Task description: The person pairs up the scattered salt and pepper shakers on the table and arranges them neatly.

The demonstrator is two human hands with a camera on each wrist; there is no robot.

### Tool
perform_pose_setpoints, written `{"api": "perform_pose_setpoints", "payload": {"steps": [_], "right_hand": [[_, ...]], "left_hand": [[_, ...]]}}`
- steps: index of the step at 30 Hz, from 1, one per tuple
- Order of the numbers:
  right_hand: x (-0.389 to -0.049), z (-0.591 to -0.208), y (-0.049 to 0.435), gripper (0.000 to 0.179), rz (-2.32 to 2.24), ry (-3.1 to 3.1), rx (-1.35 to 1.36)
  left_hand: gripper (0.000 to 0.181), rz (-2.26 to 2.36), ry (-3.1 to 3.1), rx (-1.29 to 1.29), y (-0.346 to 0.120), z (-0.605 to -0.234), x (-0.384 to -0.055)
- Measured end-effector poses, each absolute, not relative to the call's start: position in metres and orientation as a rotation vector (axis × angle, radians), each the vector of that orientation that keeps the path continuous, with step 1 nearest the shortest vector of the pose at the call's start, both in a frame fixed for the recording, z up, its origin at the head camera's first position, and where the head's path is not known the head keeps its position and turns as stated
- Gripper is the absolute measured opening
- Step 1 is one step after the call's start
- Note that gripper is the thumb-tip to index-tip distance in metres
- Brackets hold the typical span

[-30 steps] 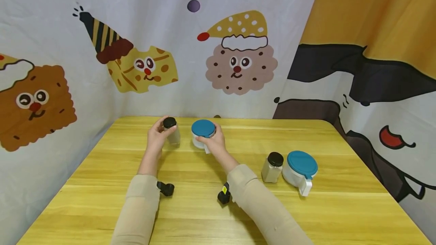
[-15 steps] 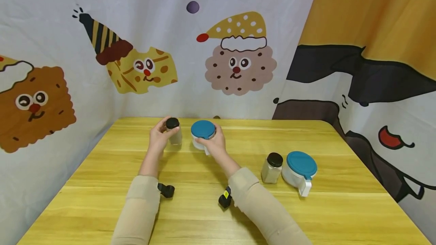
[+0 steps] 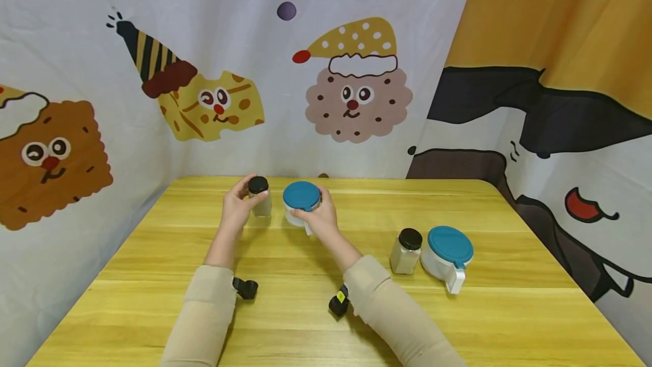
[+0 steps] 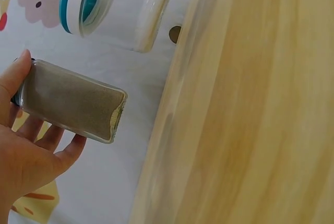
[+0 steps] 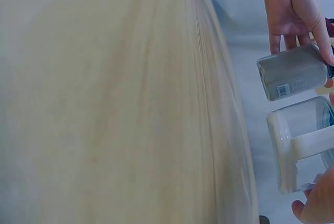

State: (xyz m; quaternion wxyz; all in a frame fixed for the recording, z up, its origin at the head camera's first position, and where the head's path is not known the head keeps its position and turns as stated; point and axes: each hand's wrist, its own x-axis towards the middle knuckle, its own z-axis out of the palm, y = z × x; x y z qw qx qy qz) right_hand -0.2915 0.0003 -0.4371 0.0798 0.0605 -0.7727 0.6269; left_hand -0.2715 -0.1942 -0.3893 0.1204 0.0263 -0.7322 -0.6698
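My left hand [image 3: 236,204] grips a small square shaker jar [image 3: 262,208] near its black lid, thumb on the near side. Grey-brown powder fills this jar [image 4: 73,101] in the left wrist view, where it shows raised above the tabletop. Just to its right, my right hand [image 3: 323,215] holds a clear seasoning pot [image 3: 301,195] with a blue lid, fingers and thumb around its sides. A pale layer lies at the bottom of the pot [image 4: 125,18]. Its white handle [image 5: 313,143] points toward me. A gap separates the jar and the pot.
On the right of the wooden table [image 3: 285,321] stand a second black-lidded jar [image 3: 405,256] with pale contents and a second blue-lidded pot [image 3: 450,245], side by side. A printed curtain [image 3: 275,146] hangs behind the table's far edge.
The jar in my left hand has shifted slightly right. My right hand has brought the pot slightly left and nearer to me. The jar and pot on the right stay put.
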Motion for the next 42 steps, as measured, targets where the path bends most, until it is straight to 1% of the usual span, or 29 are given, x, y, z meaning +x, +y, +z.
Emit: {"api": "perform_pose_setpoints", "payload": {"steps": [3,10,14,27,42], "right_hand": [[-0.290,-0.436,0.001,0.086,1.888,-2.310,0.183],[-0.286,-0.432,0.002,0.087,1.871,-2.301,0.221],[-0.283,-0.429,0.003,0.085,1.835,-2.283,0.271],[-0.271,-0.422,0.005,0.082,1.841,-2.269,0.321],[-0.261,-0.417,0.015,0.087,1.849,-2.265,0.296]], "left_hand": [[0.059,-1.949,-2.136,0.072,-0.192,-0.386,-0.269],[0.060,-1.978,-2.097,0.072,-0.198,-0.402,-0.283],[0.061,-1.946,-2.100,0.050,-0.198,-0.405,-0.284],[0.061,-1.930,-2.097,0.006,-0.195,-0.403,-0.282],[0.060,-1.900,-2.129,-0.041,-0.190,-0.399,-0.277]]}}
